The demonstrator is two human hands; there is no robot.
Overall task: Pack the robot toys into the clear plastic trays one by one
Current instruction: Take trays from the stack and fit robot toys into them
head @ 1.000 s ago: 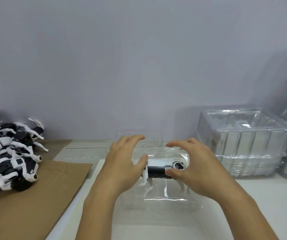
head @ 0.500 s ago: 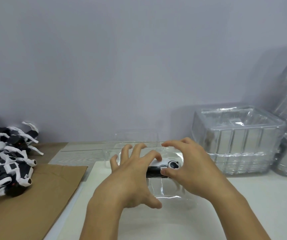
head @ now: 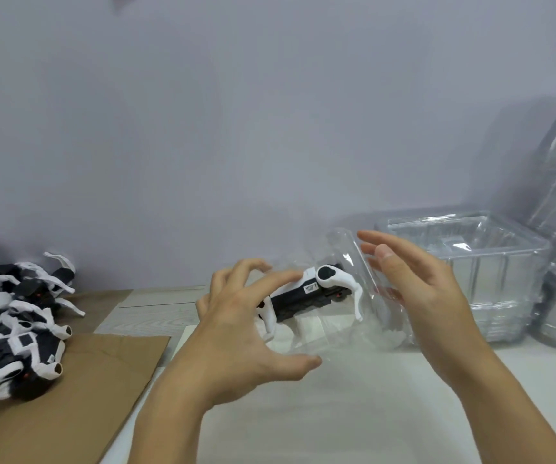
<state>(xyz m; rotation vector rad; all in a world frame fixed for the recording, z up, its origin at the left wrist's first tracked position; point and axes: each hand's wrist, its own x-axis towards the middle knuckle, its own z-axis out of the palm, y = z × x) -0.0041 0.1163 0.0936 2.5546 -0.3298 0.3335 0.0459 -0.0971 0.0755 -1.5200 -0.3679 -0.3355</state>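
I see my left hand (head: 236,333) with fingers curled round the near end of the black-and-white robot toy (head: 306,293), which sits inside the clear plastic tray (head: 347,316) tilted above the white table (head: 337,413). My right hand (head: 417,296) is spread flat against the tray's right side. A pile of black-and-white robot toys (head: 12,323) lies far left on brown cardboard (head: 69,396); stacked clear trays (head: 481,272) stand right.

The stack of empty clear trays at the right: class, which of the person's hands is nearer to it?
Right. The right hand hovers just left of the stack of empty clear trays, fingers straight. The left hand is farther left, beyond the robot toy.
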